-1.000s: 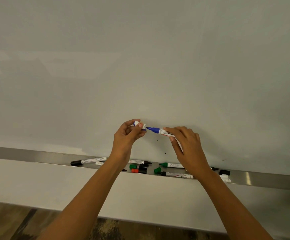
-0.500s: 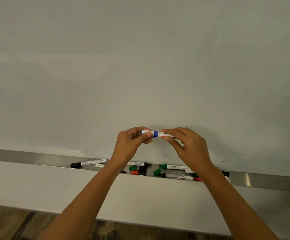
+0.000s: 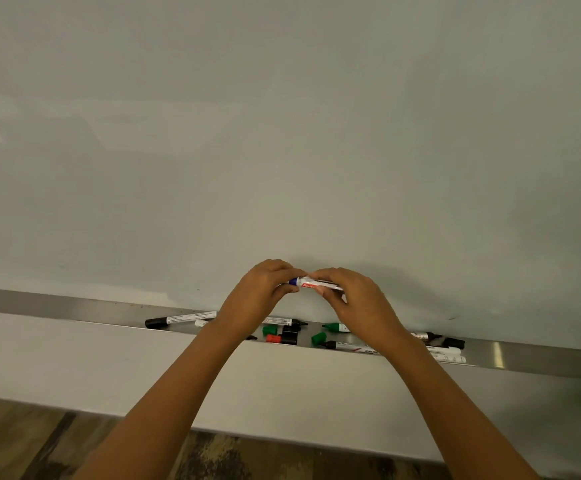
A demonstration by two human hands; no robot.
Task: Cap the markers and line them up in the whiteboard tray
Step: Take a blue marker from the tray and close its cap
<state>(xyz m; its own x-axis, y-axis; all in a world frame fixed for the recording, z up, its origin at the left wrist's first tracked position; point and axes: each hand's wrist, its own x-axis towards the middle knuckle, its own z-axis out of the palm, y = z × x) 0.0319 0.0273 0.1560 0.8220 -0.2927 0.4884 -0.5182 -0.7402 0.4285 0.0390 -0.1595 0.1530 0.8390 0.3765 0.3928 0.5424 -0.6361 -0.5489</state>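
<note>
Both hands hold one blue marker (image 3: 311, 283) level in front of the whiteboard, a little above the tray. My left hand (image 3: 261, 292) pinches its capped end, where only a thin blue band shows. My right hand (image 3: 355, 299) grips the white barrel. Below them the steel tray (image 3: 74, 308) holds several loose markers: a capped black marker (image 3: 180, 319) at the left, an uncapped black marker (image 3: 284, 321), an uncapped green marker (image 3: 334, 327) and another black-tipped one (image 3: 346, 346). Loose caps lie between them: a green cap (image 3: 269, 329), a red cap (image 3: 274, 338), a black cap (image 3: 289, 335) and a second green cap (image 3: 318, 338).
More markers (image 3: 446, 353) and a black cap (image 3: 454, 342) lie in the tray right of my right wrist. The whiteboard (image 3: 282, 133) fills the view above. A white wall panel (image 3: 74, 362) runs under the tray, with wooden floor (image 3: 22, 441) at the bottom.
The cap in my left hand was apart from the blue tip, then slid over it. Both hands have come together and sunk slightly toward the tray.
</note>
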